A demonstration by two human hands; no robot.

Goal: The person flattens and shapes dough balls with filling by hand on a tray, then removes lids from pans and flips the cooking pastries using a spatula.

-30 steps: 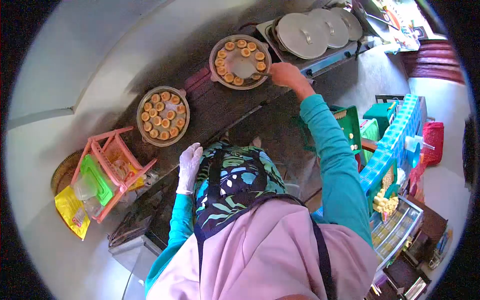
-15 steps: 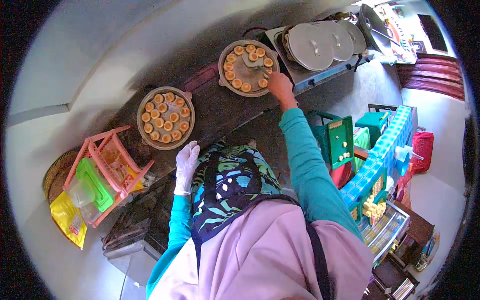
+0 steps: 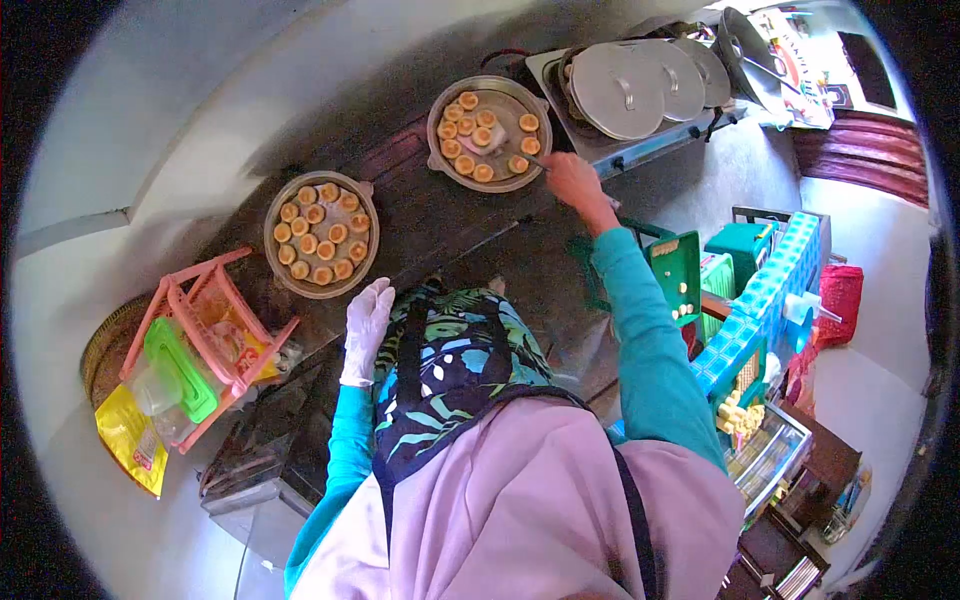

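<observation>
My bare right hand [image 3: 576, 184] is closed around the handle of a flat-bladed spatula [image 3: 526, 157]. The blade lies in the right-hand round pan [image 3: 436, 160], among small round golden-brown cakes [image 3: 466, 126]. Most of these are gathered on the pan's left side, with a few along its right edge. My left hand [image 3: 368, 318], in a thin clear glove, is held low near the apron with its fingers stretched out and nothing in them. Beyond it sits a second round pan [image 3: 272, 254] with similar cakes [image 3: 308, 243] spread over its floor.
Large lidded pots [image 3: 620, 90] stand on a metal stove [image 3: 552, 78] at upper right. At left is a pink plastic rack [image 3: 205, 330] with a green-lidded box [image 3: 180, 370] and a yellow packet [image 3: 132, 440]. Green trays [image 3: 676, 270] stand at right beside a blue-checked surface [image 3: 758, 300].
In the right-hand pan, cakes from the upper right now sit further left, bunched around the spatula blade. My right hand has shifted slightly right and down; my left hand stays low.
</observation>
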